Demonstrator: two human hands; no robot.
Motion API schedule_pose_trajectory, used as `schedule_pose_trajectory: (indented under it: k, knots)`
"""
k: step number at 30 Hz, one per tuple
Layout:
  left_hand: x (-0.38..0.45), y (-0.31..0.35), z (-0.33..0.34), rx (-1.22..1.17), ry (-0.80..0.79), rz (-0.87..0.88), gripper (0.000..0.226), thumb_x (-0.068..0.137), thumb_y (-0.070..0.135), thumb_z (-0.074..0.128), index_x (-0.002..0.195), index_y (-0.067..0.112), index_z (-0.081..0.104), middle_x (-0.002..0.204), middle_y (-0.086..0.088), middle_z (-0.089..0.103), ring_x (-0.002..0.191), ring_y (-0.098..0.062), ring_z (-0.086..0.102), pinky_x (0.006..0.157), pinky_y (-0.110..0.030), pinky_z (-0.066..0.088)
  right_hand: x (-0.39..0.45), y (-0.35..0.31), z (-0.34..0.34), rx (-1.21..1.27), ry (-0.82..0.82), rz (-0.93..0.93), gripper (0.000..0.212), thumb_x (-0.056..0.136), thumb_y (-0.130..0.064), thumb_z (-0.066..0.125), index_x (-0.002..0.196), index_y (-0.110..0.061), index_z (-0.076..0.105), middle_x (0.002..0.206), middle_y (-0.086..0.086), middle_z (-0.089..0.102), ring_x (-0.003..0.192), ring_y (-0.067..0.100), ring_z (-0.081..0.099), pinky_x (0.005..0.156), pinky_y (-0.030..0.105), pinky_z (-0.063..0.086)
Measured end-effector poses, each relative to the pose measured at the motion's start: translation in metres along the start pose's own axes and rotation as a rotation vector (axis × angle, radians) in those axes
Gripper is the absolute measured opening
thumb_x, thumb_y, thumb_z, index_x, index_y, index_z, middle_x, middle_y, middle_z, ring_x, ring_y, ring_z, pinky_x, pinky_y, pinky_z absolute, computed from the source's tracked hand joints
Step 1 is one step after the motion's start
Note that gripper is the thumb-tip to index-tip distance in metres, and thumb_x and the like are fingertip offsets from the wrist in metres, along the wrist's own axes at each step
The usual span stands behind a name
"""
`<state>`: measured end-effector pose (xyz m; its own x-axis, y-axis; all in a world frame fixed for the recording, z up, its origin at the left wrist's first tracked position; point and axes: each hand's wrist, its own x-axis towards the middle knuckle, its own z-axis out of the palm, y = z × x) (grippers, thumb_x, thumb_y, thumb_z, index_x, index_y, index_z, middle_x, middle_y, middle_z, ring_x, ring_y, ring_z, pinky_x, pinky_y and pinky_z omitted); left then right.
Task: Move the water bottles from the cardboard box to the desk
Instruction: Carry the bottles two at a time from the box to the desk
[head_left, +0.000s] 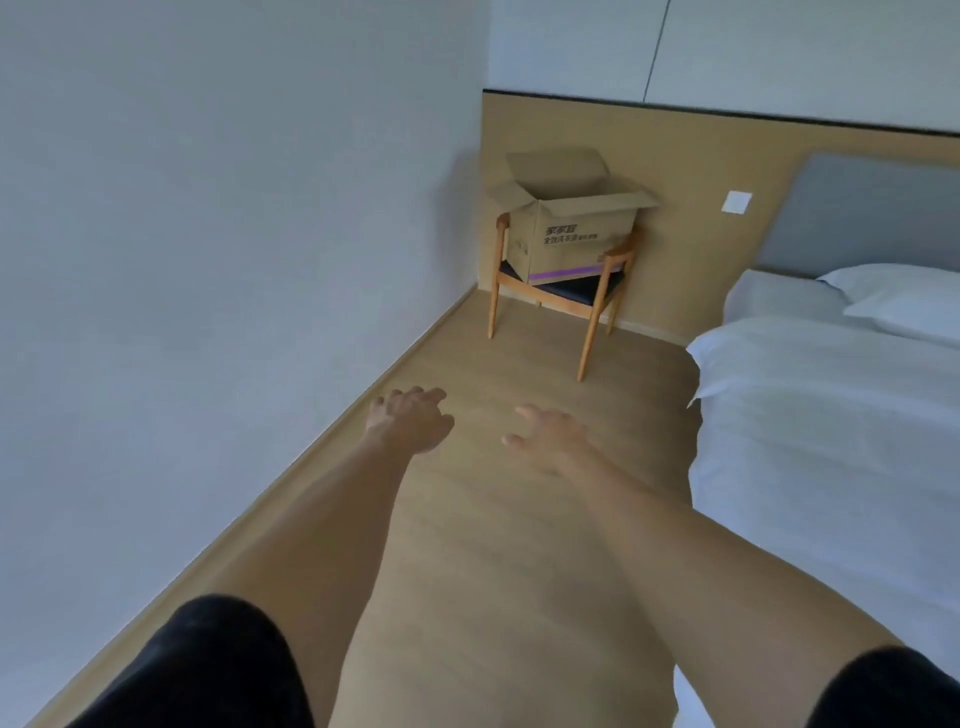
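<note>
Both empty, left hand (410, 421) and right hand (550, 436) reach out with loose fingers over pale wood floor (493, 571), white bed (831, 441) at right, open cardboard box (566, 234) on corner chair (597, 301), print unreadable, contents hidden.

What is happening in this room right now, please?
A person stretches both bare arms forward, toward an open brown cardboard box that sits on a wooden chair with a dark seat in the corner. The left hand and the right hand hold nothing, their fingers relaxed above the light wooden floor. A bed with white sheets stands at the right. No bottles or desk are visible.
</note>
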<state>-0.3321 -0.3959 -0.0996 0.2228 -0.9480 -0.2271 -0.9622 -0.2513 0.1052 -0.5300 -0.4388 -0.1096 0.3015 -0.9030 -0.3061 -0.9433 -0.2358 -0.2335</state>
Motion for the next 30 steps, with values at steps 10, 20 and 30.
schedule_pose_trajectory:
  k: [10,20,30]
  knots:
    - [0.163,0.130,-0.010,0.089,-0.025,0.295,0.051,0.102,0.043,0.038,0.151,0.029,0.038,0.151,-0.004,0.046,0.136,-0.030,0.044,0.112,-0.045,0.034,0.111,0.106,-0.054,0.111,0.052,0.225,0.062,0.098,-0.055,0.044,0.155,-0.035,0.031,0.157,0.007,0.040,0.143,0.034,0.036,0.111,0.048,0.033]
    - [0.343,0.245,-0.059,0.131,-0.029,0.318,0.046,0.103,0.034,0.036,0.148,0.026,0.043,0.143,-0.009,0.052,0.130,-0.030,0.049,0.110,-0.050,0.038,0.264,0.224,-0.137,0.182,0.073,0.250,0.058,0.098,-0.053,0.047,0.150,-0.031,0.038,0.150,0.005,0.047,0.137,0.031,0.044,0.105,0.048,0.038]
    - [0.487,0.342,-0.073,0.129,-0.035,0.382,0.041,0.104,0.037,0.037,0.143,0.029,0.046,0.138,-0.008,0.057,0.125,-0.031,0.054,0.105,-0.050,0.043,0.383,0.314,-0.199,0.160,0.068,0.290,0.064,0.099,-0.055,0.045,0.155,-0.030,0.029,0.158,0.007,0.038,0.144,0.033,0.036,0.113,0.052,0.037]
